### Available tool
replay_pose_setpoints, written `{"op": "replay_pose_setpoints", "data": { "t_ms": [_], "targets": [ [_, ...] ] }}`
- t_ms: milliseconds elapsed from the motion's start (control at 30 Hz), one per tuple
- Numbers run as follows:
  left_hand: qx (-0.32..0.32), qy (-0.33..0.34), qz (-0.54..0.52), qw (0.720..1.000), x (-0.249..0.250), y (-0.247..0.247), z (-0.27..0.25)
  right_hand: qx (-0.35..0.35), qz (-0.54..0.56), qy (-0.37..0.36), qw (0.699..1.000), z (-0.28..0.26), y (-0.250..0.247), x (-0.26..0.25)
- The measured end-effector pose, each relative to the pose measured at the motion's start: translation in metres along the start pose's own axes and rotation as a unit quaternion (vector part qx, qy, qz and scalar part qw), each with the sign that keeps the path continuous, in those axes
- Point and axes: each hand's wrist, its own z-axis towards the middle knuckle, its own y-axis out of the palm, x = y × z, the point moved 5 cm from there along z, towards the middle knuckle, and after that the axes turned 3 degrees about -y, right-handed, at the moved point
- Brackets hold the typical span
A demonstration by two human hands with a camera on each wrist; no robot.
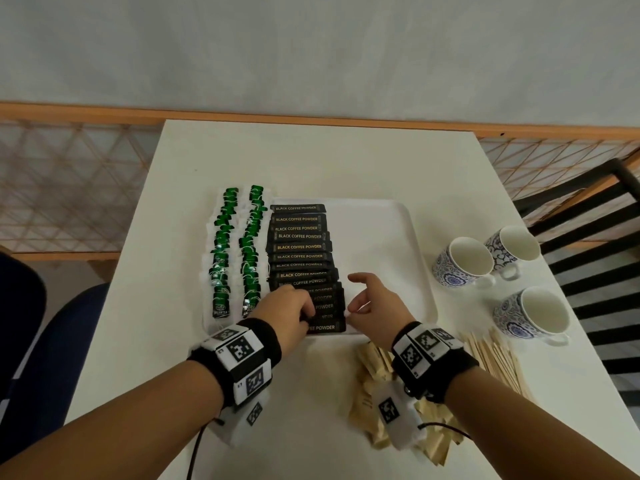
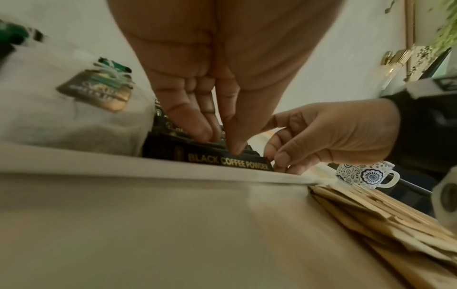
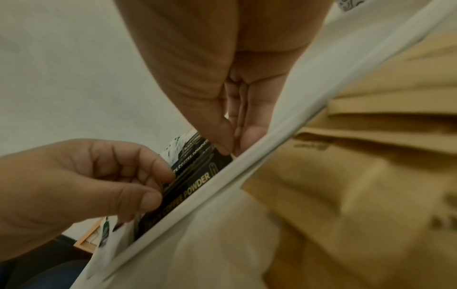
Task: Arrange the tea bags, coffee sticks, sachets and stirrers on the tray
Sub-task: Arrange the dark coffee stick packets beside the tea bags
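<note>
White rectangular plastic tray (image 1: 398, 230) on white counter (image 1: 311, 157). Inside tray: two columns of green-tagged tea bags (image 1: 239, 251), one column of black coffee sticks (image 1: 299, 247). Both hands (image 1: 294, 306) (image 1: 375, 303) at column's near end.

The scene is seen by the head view from above, facing forward and down over the white table (image 1: 311, 157), with the tray (image 1: 388, 237) taken in whole. The left wrist view is set low beside the tray's near rim (image 2: 173, 166), facing far along the fingers. The right wrist view is set equally low and close, tilted. The near coffee sticks (image 3: 193, 187) and both hands are shared by all three views.
</note>
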Motion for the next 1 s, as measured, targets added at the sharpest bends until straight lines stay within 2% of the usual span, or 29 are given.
{"op": "replay_pose_setpoints", "data": {
  "t_ms": [167, 333, 400, 667, 867, 1000],
  "targets": [
    [0.002, -0.002, 0.007, 1.000, 0.000, 0.001, 0.002, -0.029, -0.007, -0.003, 1.000, 0.003, 0.003, 0.000],
    [0.077, 0.009, -0.013, 0.997, 0.003, -0.009, 0.005, 0.028, -0.012, -0.012, 0.999, 0.015, -0.005, -0.002],
    [0.081, 0.022, -0.009, 0.996, 0.007, -0.011, 0.007, 0.038, -0.004, -0.023, 0.999, 0.022, -0.004, -0.006],
    [-0.005, 0.011, 0.046, 0.999, 0.009, 0.002, 0.009, 0.019, 0.004, -0.028, 0.999, 0.036, 0.001, -0.010],
    [-0.036, 0.013, 0.086, 0.996, 0.007, 0.007, 0.008, 0.021, 0.000, -0.020, 1.000, 0.042, 0.000, -0.008],
    [-0.024, 0.019, 0.058, 0.998, 0.009, 0.004, 0.009, 0.030, 0.006, -0.022, 0.999, 0.047, -0.002, -0.011]
  ]
}}
